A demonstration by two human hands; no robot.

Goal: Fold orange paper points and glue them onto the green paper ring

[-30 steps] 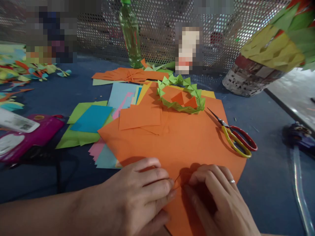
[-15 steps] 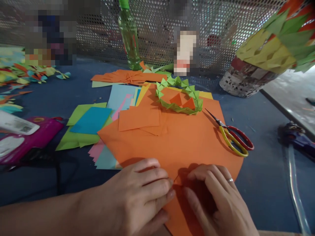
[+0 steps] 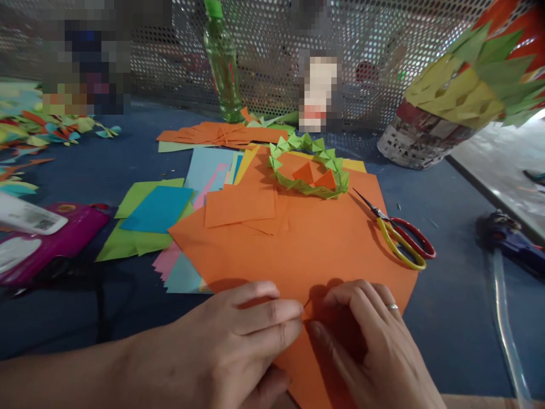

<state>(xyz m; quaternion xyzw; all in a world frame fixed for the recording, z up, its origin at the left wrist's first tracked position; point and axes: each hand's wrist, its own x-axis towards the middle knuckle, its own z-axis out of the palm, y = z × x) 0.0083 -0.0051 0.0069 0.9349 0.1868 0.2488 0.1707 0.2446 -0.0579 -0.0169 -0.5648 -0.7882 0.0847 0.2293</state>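
Low over a large orange paper sheet (image 3: 332, 238), my left hand (image 3: 251, 335) and my right hand (image 3: 370, 335) meet at a small orange paper piece (image 3: 313, 309). Most of that piece is hidden by my fingers, and its colour blends with the sheet. My left fingers lie together, pressing its left side. On the right, my thumb and curled fingers hold its other edge; a ring sits on one finger. Ahead lie several cut orange paper rectangles (image 3: 240, 205) and a green folded-paper ring (image 3: 309, 165) with two orange pieces inside.
Scissors (image 3: 395, 230) lie on the sheet's right edge. A glue gun (image 3: 515, 244) rests farther right, a pink device (image 3: 55, 244) at left. Coloured papers (image 3: 157, 207) are stacked beside the sheet. A green bottle (image 3: 222, 68) and a folded-paper vase (image 3: 443, 108) stand behind.
My left fingertips have moved slightly to the right. My right thumb has shifted left and up, closer to the left fingers. Other things stay in place; the view shifts slightly.
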